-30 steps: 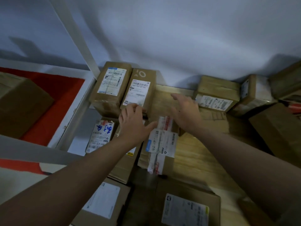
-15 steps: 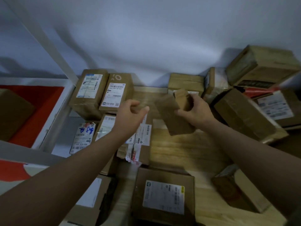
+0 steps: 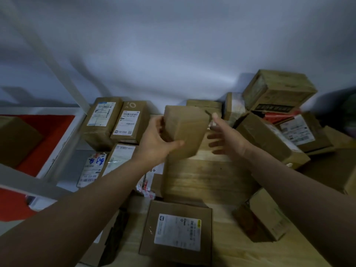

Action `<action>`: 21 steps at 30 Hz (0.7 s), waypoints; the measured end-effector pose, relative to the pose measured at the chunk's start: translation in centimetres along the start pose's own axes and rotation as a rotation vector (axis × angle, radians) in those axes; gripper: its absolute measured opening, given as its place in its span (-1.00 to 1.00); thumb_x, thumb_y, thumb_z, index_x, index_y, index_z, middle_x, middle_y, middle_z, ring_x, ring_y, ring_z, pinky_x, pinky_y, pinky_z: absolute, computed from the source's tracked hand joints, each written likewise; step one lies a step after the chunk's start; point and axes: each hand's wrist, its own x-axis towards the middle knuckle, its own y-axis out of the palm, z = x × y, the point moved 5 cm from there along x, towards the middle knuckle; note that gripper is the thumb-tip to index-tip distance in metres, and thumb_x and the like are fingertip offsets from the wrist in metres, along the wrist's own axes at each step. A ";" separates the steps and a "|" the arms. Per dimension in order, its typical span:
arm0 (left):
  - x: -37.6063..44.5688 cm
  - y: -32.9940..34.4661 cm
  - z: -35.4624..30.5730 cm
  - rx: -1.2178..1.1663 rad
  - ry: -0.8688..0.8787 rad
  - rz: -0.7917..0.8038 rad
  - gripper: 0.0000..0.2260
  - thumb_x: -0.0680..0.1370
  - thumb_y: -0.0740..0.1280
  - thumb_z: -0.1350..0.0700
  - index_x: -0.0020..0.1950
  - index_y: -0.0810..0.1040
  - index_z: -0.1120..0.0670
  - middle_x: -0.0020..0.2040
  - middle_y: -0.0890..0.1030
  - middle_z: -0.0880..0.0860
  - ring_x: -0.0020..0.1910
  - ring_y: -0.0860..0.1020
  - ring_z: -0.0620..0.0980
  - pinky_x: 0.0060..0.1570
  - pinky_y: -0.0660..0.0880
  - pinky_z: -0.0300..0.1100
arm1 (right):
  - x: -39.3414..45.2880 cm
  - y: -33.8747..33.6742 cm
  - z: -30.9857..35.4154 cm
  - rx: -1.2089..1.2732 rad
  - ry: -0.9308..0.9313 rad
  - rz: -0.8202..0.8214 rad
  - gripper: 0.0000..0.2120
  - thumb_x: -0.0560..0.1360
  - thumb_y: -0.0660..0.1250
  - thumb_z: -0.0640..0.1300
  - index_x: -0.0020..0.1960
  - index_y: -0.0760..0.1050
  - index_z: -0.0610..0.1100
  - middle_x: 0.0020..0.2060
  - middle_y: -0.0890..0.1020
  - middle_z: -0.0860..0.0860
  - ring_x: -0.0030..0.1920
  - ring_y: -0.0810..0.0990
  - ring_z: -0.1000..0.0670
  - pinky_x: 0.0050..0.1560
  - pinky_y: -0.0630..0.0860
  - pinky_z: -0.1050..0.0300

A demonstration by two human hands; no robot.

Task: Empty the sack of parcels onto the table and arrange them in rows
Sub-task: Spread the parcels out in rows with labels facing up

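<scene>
The left hand (image 3: 156, 143) grips a plain brown parcel (image 3: 185, 132) above the tabletop (image 3: 208, 176). The right hand (image 3: 225, 137) hovers beside it, fingers spread, holding nothing.

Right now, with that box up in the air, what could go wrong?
1. The left hand alone grips the plain box; the right hand is open beside it, so the box might slip and drop onto the table.
2. The pile at the far right looks tilted and stacked; a bump from the right arm could topple it.
3. The two back boxes sit near the table's left edge, so a shove could push them off.
</scene>
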 end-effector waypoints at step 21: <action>1.8 -6.2 4.3 0.793 0.110 -0.082 -0.43 0.53 0.38 -0.06 0.48 0.29 0.04 0.57 0.09 0.07 0.54 0.07 0.10 0.45 0.26 0.10 | 3.9 4.3 0.5 0.234 0.130 -0.115 -0.65 0.48 0.43 0.13 0.18 0.57 -0.03 0.08 0.68 -0.02 0.10 0.62 -0.08 0.15 0.57 -0.13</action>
